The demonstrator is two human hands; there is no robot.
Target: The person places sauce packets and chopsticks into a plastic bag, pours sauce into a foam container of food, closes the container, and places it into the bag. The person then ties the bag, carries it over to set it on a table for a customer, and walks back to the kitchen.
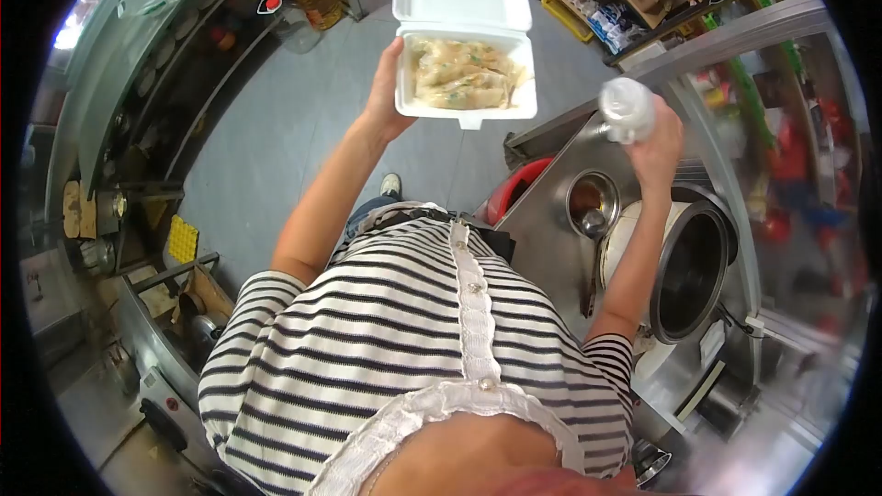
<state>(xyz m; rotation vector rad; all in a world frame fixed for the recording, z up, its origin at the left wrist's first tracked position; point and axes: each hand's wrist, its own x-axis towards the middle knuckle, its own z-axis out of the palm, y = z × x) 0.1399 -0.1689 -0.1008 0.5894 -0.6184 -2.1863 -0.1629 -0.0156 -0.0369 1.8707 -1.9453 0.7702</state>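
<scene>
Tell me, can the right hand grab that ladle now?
Probably not right away: the right hand is close, but it's busy holding a white container. Nothing seems to cover the ladle's handle, so with that hand free, it likely could.

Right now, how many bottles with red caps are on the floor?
2: the bottle of yellow liquid and, beside it, the clear bottle, both ahead and to the left of the left hand. Others may be hidden.
</scene>
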